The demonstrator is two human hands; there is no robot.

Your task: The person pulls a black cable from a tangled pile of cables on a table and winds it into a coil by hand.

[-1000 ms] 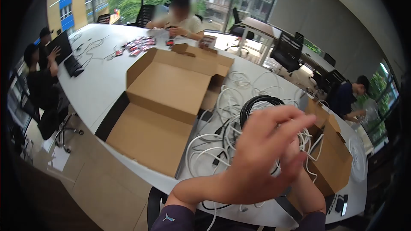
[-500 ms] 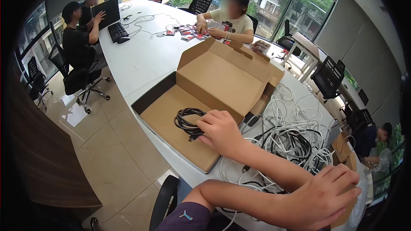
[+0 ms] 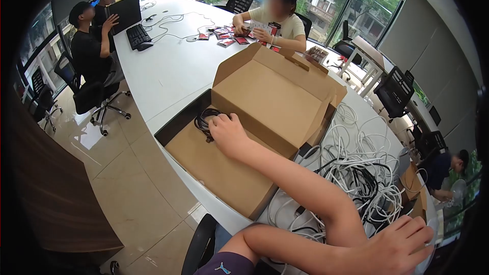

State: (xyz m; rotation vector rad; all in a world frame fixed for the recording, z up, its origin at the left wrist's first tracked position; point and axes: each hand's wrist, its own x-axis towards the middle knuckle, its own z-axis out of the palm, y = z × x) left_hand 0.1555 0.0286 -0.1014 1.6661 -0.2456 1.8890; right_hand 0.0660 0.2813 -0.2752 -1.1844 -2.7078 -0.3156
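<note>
Inside the cardboard box (image 3: 219,173), near its back left corner, a coiled black cable (image 3: 202,118) rests at or just above the bottom. My right hand (image 3: 227,131) has its fingers closed on the coil, and a small connector hangs below it. My left forearm crosses over my right arm. At the lower right, my left hand (image 3: 395,247) has bent fingers beside a table edge; whatever is under them is hidden. Between the hands lies a tangle of white and black cables (image 3: 364,173).
The box lid (image 3: 270,91) stands folded back. Across the white table (image 3: 173,76), a person (image 3: 285,18) handles small red packets (image 3: 226,42). Two people (image 3: 89,40) are at a monitor (image 3: 125,12) on the left. Another person (image 3: 442,173) bends at the right, near a smaller box (image 3: 410,178).
My right hand has carried the coiled cable left and away from me, toward the box's back left corner. My left hand has shifted slightly down and right.
</note>
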